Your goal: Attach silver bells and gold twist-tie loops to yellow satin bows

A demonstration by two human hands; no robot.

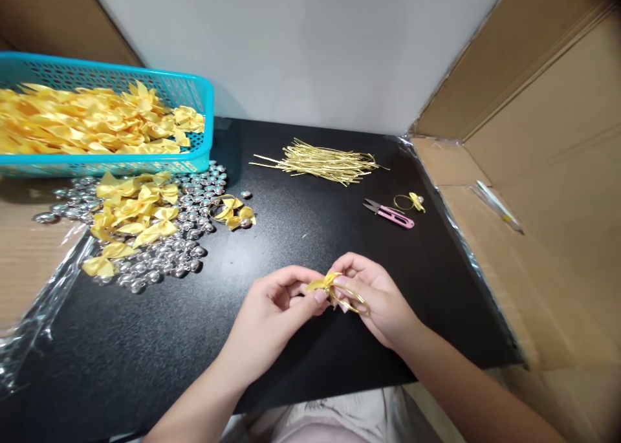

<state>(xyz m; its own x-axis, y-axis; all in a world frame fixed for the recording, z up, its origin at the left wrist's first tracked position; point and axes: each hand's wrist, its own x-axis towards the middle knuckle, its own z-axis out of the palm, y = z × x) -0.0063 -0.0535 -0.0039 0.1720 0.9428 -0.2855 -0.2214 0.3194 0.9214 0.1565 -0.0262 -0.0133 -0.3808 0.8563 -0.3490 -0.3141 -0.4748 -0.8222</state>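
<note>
Low over the black table, my left hand (286, 304) and my right hand (373, 294) meet at a yellow ribbon bow (317, 284). My left thumb and fingers pinch the bow. Around a gold ring (356, 299), joined to the bow, my right thumb and fingers are closed. The exact joint between bow and ring is partly hidden by my fingertips. A similar finished-looking gold ring with a bow and silver bead (417, 201) lies at the right, beside pink thread snips (391, 214).
A turquoise basket (206, 126) of yellow bows stands at the back left. Before it lie more bows (140, 204), many silver beads (160, 259) and a gold ring with bows (233, 211). Gold twist ties (330, 163) lie at the back. Cardboard walls (548, 87) flank the table (281, 236).
</note>
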